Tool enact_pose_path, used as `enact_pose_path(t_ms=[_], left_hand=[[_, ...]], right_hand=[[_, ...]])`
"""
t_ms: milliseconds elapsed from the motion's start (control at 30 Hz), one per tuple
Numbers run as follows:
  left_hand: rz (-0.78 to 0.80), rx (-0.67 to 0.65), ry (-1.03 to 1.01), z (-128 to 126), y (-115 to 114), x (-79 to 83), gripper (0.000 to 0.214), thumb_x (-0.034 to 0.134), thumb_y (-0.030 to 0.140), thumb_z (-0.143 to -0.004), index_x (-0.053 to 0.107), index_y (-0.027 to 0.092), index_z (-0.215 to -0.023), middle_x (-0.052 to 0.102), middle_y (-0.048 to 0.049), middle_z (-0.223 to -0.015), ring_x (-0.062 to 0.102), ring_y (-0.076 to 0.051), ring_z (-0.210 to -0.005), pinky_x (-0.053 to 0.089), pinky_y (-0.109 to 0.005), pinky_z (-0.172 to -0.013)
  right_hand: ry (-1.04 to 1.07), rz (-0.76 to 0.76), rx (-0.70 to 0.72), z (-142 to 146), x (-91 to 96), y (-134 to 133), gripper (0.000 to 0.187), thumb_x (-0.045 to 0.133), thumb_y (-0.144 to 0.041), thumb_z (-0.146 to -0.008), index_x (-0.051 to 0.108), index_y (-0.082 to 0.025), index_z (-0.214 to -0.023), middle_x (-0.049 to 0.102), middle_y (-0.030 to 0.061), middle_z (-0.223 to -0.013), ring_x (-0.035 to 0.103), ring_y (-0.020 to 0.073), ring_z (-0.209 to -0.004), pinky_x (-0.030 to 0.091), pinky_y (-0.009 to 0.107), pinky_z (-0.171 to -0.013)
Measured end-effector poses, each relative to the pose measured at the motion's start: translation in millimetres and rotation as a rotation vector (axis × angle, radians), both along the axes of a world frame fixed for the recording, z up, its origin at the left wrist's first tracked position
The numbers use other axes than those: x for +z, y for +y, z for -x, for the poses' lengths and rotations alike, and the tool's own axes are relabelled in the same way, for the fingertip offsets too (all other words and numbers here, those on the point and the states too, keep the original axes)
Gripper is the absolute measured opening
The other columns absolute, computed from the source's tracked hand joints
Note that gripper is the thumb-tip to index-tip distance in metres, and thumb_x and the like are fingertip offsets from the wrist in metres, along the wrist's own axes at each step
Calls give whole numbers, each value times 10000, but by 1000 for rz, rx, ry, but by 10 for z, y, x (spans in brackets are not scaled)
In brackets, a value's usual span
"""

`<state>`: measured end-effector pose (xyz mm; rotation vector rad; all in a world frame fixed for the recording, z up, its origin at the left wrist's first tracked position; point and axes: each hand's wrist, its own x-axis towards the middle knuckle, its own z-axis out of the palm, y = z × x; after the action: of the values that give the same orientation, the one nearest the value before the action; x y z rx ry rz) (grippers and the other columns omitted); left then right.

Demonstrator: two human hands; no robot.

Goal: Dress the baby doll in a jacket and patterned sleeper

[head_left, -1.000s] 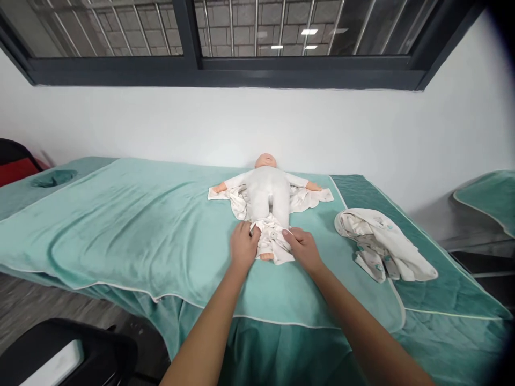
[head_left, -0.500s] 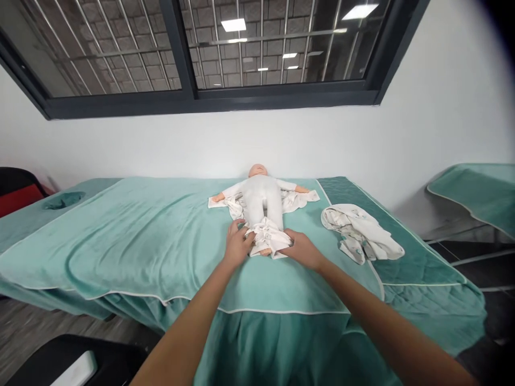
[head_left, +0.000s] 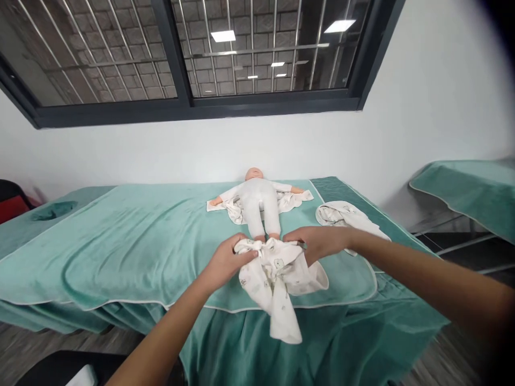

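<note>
A baby doll (head_left: 257,201) in a white body lies on its back, arms spread, over an opened printed white garment (head_left: 290,202). Just below its bare feet, a pair of white printed baby pants (head_left: 277,268) hangs bunched between my hands, one leg drooping over the bed's front edge. My left hand (head_left: 226,261) pinches the bunched upper edge on the left, thumb on top. At the right, my right hand (head_left: 319,242) is closed on the same edge, its fingertips partly hidden by cloth.
Another folded white cloth (head_left: 348,214) lies on the bed at the right, partly behind my right wrist. The bed (head_left: 140,246) has a green cover with a face hole at far left. A black chair (head_left: 52,367) with a white object stands at lower left.
The pants have come away from around the doll's lower legs toward me, and the feet now show. Both hands have moved closer with them. The view has shifted slightly.
</note>
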<state>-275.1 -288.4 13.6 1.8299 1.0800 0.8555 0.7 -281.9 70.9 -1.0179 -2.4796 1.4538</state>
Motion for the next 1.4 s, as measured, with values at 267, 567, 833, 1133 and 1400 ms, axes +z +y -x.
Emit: enact_pose_path(t_ms=[267, 567, 833, 1133, 1400], left_hand=[[-289, 51, 68, -163, 143, 1248, 263, 720, 387, -734, 593, 200, -868, 606, 32, -796, 538, -137, -718, 404, -228, -625], [-290, -78, 9, -322, 140, 1663, 240, 729, 224, -657, 658, 189, -883, 639, 12, -812, 614, -177, -797, 482, -258, -700], [224, -385, -415, -285, 67, 1406, 275, 727, 384, -726, 657, 171, -885, 654, -46, -860, 624, -185, -750, 499, -294, -672], [-24, -223, 78, -122, 50, 1404, 290, 721, 459, -764, 616, 194, -815, 599, 0, -746, 547, -142, -662, 390, -242, -574], [-298, 263, 222, 91, 273, 1049, 276, 680, 453, -766, 587, 200, -709, 564, -3, -765, 531, -159, -719, 390, -265, -618]], right_hand=[[-197, 231, 100, 37, 1333, -16, 615, 885, -365, -572, 649, -150, -1098, 714, 56, -1085, 665, 223, -1020, 536, 282, -827], [32, -352, -243, 194, 1601, -54, 241, 855, -333, -611, 692, -185, -707, 674, 6, -679, 641, 188, -708, 511, 314, -634], [141, -367, -209, 345, 1504, -166, 218, 767, -323, -688, 588, -202, -655, 542, -21, -642, 504, 123, -615, 389, 269, -547], [23, -456, -188, 70, 1355, -46, 356, 802, -540, -620, 663, -215, -656, 607, -10, -672, 564, 156, -658, 418, 285, -586], [-164, -422, -327, -20, 915, 239, 434, 712, -619, -714, 637, -202, -618, 588, 8, -625, 523, 151, -579, 375, 296, -553]])
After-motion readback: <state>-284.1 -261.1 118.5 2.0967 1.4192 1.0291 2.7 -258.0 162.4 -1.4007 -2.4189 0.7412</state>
